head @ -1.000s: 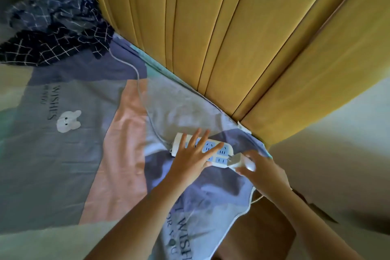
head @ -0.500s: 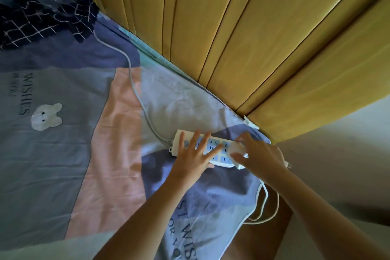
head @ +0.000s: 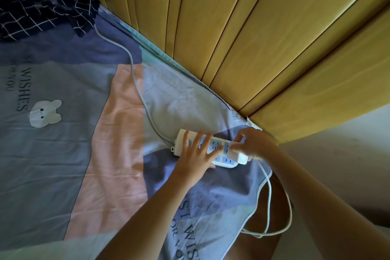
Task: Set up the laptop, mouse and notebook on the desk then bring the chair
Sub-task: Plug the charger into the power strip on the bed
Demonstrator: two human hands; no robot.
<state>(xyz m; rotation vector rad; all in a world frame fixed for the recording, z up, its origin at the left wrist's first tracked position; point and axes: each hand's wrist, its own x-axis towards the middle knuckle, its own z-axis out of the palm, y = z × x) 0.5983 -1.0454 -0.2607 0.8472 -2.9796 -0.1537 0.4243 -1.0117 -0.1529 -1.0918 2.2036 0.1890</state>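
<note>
While your left hand [head: 195, 155] is lying flat with fingers spread wide across the white power strip [head: 207, 150] on the bed sheet [head: 63, 154], your right hand [head: 254, 143] is gripping a white plug [head: 237, 153] at the strip's end. Its cord [head: 272, 202] is looping off the bed's edge. Laptop, mouse, notebook: out of view.

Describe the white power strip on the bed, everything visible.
The white plastic power strip with pale blue sockets lies flat on the patterned bed sheet, near the yellow wooden headboard. Its grey cord leaves the left end. The left hand presses it flat; the right hand holds a white plug at its right end.
</note>
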